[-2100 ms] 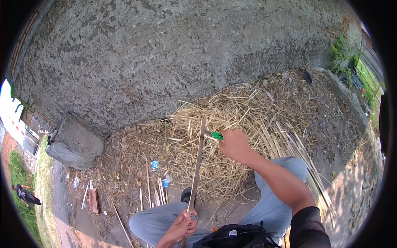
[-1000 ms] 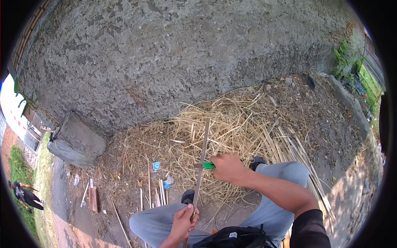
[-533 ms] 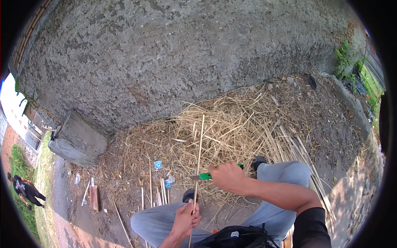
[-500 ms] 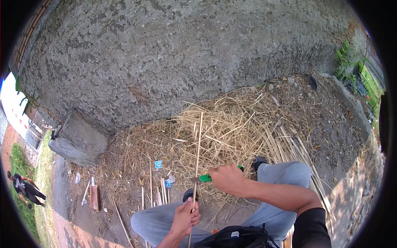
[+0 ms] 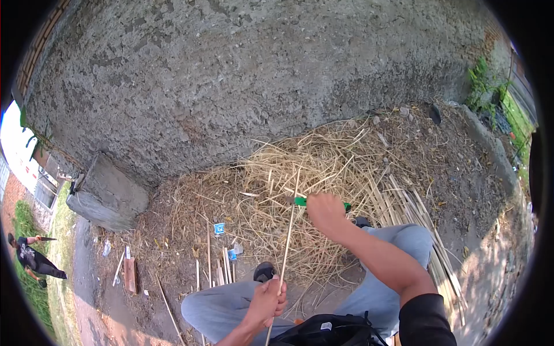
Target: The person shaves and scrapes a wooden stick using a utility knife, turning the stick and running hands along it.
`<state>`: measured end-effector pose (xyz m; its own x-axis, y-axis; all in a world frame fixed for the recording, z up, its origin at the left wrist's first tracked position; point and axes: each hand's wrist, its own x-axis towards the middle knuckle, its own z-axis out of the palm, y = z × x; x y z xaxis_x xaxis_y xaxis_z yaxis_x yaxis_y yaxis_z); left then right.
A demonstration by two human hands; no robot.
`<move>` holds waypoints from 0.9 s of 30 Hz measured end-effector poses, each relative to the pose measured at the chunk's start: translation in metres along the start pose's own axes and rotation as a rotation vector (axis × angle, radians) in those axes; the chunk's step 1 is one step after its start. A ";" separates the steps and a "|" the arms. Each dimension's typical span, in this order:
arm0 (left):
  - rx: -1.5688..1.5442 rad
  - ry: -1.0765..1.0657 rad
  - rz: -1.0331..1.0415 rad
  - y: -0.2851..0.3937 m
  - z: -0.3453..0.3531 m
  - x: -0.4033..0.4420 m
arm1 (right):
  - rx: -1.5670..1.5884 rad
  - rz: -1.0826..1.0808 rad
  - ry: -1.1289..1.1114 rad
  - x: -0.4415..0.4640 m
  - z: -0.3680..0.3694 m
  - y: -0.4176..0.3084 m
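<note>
My left hand (image 5: pixel 266 302) is closed around the lower part of a long, thin bamboo strip (image 5: pixel 287 245), which points away from me and leans slightly right. In my right hand (image 5: pixel 326 212) is a knife with a green handle (image 5: pixel 300 201). Its short, dark blade meets the strip's upper part from the right. Most of the handle is hidden by my fingers. Beneath the strip's far end lies a heap of pale shavings (image 5: pixel 329 167).
A rough grey wall (image 5: pixel 231 86) rises ahead. Split bamboo strips (image 5: pixel 424 216) lie at my right, with shorter ones (image 5: pixel 226 266) at my left. A concrete block (image 5: pixel 109 193) stands left, near a reddish-brown piece (image 5: pixel 130 274). Another person (image 5: pixel 36 259) is far left.
My right hand and the knife have moved up along the strip, away from me. The strip's far end has swung right, and my left hand has shifted slightly right, still gripping it.
</note>
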<state>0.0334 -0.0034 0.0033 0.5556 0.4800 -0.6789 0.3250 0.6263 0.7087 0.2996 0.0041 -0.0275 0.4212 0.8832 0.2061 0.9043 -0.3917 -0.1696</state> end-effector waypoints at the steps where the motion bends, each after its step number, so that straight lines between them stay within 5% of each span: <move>1: 0.046 -0.035 -0.058 -0.006 0.000 -0.005 | 0.011 0.060 -0.031 0.013 -0.001 0.020; 6: 0.113 -0.018 -0.062 -0.008 -0.025 -0.009 | 0.067 0.110 0.069 0.016 0.011 0.033; 15: 0.023 0.054 0.028 0.008 -0.024 0.016 | 0.175 -0.225 -0.064 -0.046 -0.009 -0.048; 27: 0.135 0.098 0.090 0.007 0.001 -0.004 | 0.103 -0.121 0.072 -0.010 0.019 -0.016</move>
<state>0.0340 -0.0018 0.0109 0.5124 0.5919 -0.6222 0.3805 0.4931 0.7824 0.2797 0.0063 -0.0454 0.3172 0.9000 0.2988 0.9384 -0.2523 -0.2361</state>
